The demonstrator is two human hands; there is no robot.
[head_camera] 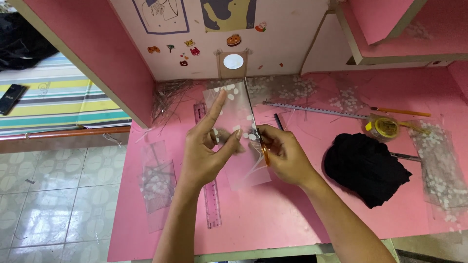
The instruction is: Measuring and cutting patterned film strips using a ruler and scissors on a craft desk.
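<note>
My left hand (207,146) pinches a clear plastic sheet with white dots (233,109) and holds it upright over the pink desk (273,214), with the index finger stretched up along the sheet's left side. My right hand (285,153) grips a pair of scissors with orange handles (261,146). The long blades point up and away, running along the sheet's right edge. Thin cut strips of the plastic curl down below the scissors.
A clear ruler (210,199) lies under my left wrist. More dotted plastic pieces (157,182) lie at the left and at the right (441,163). A black cloth (365,165), a yellow tape roll (385,127), a long metal ruler (312,110) and a pencil (399,112) lie to the right. Plastic slivers (168,97) pile at the back left.
</note>
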